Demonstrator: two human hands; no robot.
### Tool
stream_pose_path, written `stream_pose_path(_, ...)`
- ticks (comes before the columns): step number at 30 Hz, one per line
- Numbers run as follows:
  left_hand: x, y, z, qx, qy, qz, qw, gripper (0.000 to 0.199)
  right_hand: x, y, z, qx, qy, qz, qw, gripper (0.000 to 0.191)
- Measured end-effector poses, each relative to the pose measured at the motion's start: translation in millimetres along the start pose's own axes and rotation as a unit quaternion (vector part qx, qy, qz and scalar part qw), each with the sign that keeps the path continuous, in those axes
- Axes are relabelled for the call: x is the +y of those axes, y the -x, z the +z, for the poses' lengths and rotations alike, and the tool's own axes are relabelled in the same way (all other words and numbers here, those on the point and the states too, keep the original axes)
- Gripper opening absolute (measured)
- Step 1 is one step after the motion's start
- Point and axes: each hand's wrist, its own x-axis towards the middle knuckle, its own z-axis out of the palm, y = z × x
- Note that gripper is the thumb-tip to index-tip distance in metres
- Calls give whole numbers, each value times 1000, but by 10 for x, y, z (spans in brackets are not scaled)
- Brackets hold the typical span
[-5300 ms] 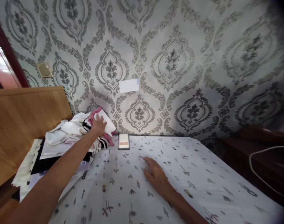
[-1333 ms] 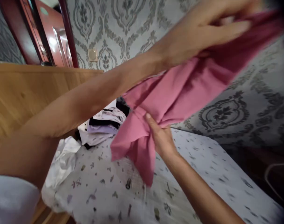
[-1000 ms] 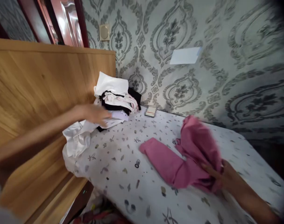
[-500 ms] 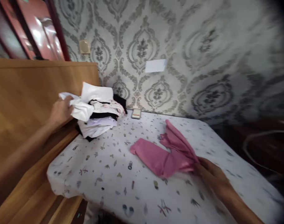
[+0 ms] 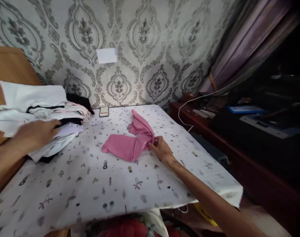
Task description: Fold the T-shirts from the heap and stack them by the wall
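A crumpled pink garment lies on the patterned white cloth of the table, spread in two arms like a V. My right hand pinches its right end between thumb and fingers. At the left, a pile of clothes holds white, black, lilac and pinkish pieces, stacked unevenly. My left hand is in front of this pile, near a white piece and a black one. Motion smears its fingers, so whether it grips any cloth is unclear.
A small square item sits by the wall. On the wall is a white card. A wooden board rises behind the pile. To the right, a dark red cabinet carries a white cable and a blue object.
My view has swung to the right. My left hand, earlier on a white garment at the pile's left side, is now lower and in front of the pile. My right hand still grips the pink garment.
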Motion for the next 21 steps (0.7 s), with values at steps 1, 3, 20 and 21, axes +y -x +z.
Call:
stream_pose_path(1,146,5,286,-72,-67,-20,995,13,-7,1,3,-8,7,-2,1000,27)
stream_pose_path(3,427,-18,948,-224,-70,-38,971,20,-14,-27,-9,-17,6,-12,1000,13)
stream_pose_path(20,1500,-738,2517,-15,328,-153,932,14,147,-239,-305,81,-467,-42,880,43)
stream_pose_path(21,1540,-755,2205,1,339,-132,931,11,95,-296,-456,117,-473,-51,872,43)
